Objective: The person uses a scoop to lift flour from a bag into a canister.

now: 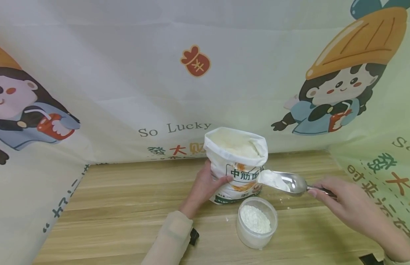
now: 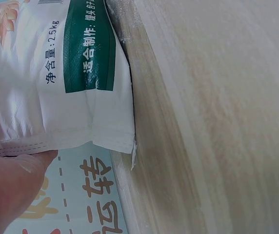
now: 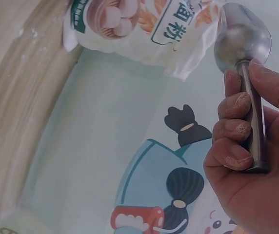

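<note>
A white flour bag point(image 1: 236, 184) with a rolled-down rim stands upright on the table, flour showing in its open top. My left hand point(image 1: 205, 186) holds the bag by its left side, thumb across the front; in the left wrist view part of that hand point(image 2: 12, 187) lies against the bag's edge. With curled fingers my right hand point(image 3: 256, 122) grips the handle of a metal scoop point(image 1: 296, 183). Flour point(image 1: 273, 179) heaps in the scoop, whose tip is beside the bag's right side. In front of the bag sits a clear round tub point(image 1: 254, 239) with flour in it.
The wooden table point(image 1: 118, 206) has small flour spots right of the tub. A printed cloth point(image 1: 132, 73) with cartoon figures hangs behind and along both sides. A black strap piece point(image 1: 193, 236) is at my left wrist.
</note>
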Demonstrator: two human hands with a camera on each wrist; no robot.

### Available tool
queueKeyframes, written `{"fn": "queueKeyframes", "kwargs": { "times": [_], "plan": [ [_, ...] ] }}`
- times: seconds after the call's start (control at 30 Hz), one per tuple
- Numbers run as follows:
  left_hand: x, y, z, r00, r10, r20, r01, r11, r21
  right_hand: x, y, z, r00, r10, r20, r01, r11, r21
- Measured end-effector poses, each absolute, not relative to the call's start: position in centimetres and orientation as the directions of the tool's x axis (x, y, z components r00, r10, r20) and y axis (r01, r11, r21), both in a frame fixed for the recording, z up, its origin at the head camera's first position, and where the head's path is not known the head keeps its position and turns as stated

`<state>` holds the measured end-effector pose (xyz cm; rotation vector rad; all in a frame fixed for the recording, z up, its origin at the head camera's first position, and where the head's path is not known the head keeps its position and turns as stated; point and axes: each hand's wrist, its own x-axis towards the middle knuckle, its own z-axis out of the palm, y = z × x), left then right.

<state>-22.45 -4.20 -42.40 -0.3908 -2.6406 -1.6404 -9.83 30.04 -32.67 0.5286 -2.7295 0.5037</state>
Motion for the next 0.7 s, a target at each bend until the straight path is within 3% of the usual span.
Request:
{"fn": "queueKeyframes", "kwargs": {
  "times": [0.7],
  "plan": [
    [-22.56, -4.26, -42.52, -0.966, 0.208, 0.151, 0.228, 0.42, 0.878, -8.72, 30.88, -33.49, -0.887, -0.377, 0.266, -0.442, 0.86, -0.254]
  ]
}}
